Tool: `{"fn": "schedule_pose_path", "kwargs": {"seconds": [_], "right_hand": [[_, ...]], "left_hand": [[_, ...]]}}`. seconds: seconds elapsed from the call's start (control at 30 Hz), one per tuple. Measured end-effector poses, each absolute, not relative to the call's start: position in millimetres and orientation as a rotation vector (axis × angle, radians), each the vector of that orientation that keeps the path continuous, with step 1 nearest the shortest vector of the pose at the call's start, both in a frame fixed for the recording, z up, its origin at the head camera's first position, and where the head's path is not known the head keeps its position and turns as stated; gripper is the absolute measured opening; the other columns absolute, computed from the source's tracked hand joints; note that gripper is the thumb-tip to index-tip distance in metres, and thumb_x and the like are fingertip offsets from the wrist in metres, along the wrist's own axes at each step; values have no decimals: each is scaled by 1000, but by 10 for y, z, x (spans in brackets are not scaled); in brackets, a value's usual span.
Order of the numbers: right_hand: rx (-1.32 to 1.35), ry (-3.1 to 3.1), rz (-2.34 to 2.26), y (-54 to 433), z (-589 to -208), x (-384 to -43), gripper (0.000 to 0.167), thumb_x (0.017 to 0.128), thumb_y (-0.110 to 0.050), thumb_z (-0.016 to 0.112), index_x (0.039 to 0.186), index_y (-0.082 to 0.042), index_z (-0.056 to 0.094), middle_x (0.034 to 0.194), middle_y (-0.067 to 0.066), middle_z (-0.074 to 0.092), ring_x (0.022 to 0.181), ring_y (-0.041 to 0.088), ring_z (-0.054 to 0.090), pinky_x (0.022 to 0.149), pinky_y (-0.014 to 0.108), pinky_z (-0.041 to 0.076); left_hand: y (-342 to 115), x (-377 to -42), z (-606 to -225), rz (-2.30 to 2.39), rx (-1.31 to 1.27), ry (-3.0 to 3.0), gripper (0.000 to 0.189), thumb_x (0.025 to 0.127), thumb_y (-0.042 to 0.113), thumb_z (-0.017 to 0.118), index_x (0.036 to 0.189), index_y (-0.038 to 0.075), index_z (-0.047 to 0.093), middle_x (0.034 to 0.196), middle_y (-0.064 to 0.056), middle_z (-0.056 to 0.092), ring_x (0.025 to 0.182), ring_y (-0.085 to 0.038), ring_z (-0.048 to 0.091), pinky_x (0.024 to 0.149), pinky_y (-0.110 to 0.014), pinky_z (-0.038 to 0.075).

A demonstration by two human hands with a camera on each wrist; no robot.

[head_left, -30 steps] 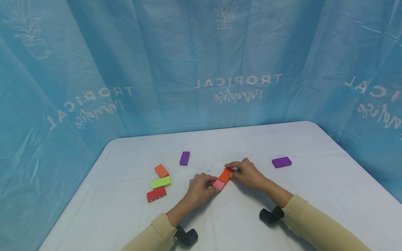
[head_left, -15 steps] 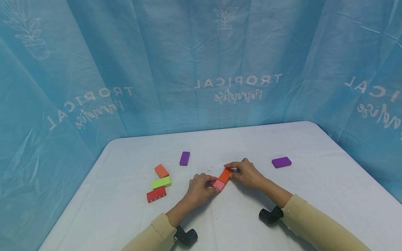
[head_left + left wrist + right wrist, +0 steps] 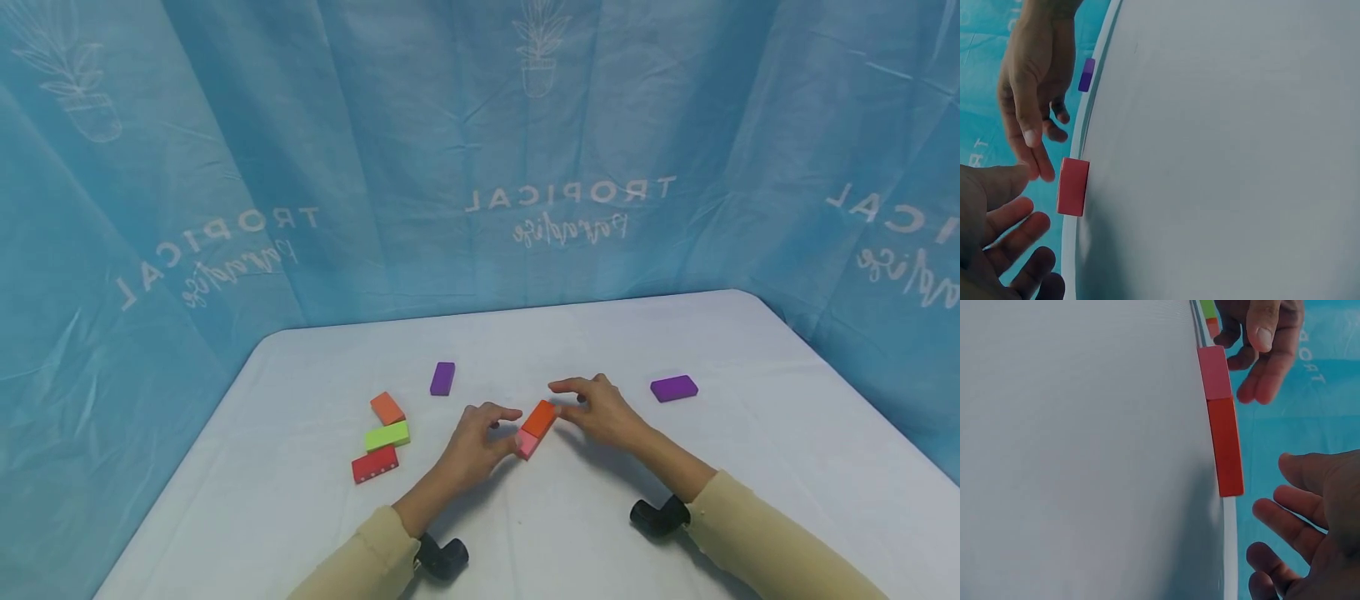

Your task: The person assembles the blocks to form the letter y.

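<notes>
A pink block (image 3: 528, 443) and an orange block (image 3: 540, 418) lie end to end on the white table, touching, in a slanted row. My left hand (image 3: 474, 442) is beside the pink block, thumb and index finger spread apart. My right hand (image 3: 600, 411) hovers at the right of the orange block with its fingers parted and nothing held. The right wrist view shows both the pink block (image 3: 1215, 372) and the orange block (image 3: 1227, 447) apart from the right hand's fingers (image 3: 1291, 525). In the left wrist view the left hand (image 3: 997, 231) grips nothing.
To the left lie an orange block (image 3: 387, 408), a lime green block (image 3: 387, 436) and a red block with white dots (image 3: 375, 464). One purple block (image 3: 442, 378) lies behind the left hand, another purple block (image 3: 673, 388) at the right. A blue curtain (image 3: 480, 150) hangs behind the table.
Both hands have let go of the blocks: the fingers have spread, and the right hand has drawn slightly to the right. The joined pink and orange blocks stay nearly in place.
</notes>
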State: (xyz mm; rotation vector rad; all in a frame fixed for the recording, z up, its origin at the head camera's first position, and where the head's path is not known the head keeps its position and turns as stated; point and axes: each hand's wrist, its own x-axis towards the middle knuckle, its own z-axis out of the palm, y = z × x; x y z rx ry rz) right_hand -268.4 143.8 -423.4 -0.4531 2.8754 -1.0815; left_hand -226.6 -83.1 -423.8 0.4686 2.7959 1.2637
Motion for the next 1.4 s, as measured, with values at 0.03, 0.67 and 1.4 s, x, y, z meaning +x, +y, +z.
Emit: {"fn": "schedule_pose_path", "kwargs": {"seconds": [0.03, 0.67, 1.4], "right_hand": [[-441, 2877, -1085, 1456, -4231, -2678, 40, 86, -26, 67, 126, -22, 61, 107, 7, 59, 99, 22, 47, 65, 27, 41], [-385, 2952, -1126, 1900, -4166, -2615, 37, 90, -23, 62, 126, -15, 60, 124, 7, 61, 104, 25, 50, 71, 26, 42], [-339, 3075, -1131, 2419, -4128, -2689, 39, 89, -24, 64, 124, -7, 61, 122, 19, 61, 90, 25, 50, 72, 31, 41]], "left_hand": [[-822, -2276, -4237, 1259, 486, 2801, 35, 86, 19, 66, 120, 18, 63, 119, 1, 62, 106, -19, 48, 87, -35, 44], [-690, -2451, -4239, 1028, 695, 2853, 39, 87, 20, 67, 125, 20, 62, 131, 4, 60, 115, -19, 47, 93, -40, 41], [-670, -2477, -4260, 876, 761, 2895, 36, 89, 21, 64, 125, 22, 63, 134, 12, 57, 105, -14, 45, 87, -34, 33]]}}
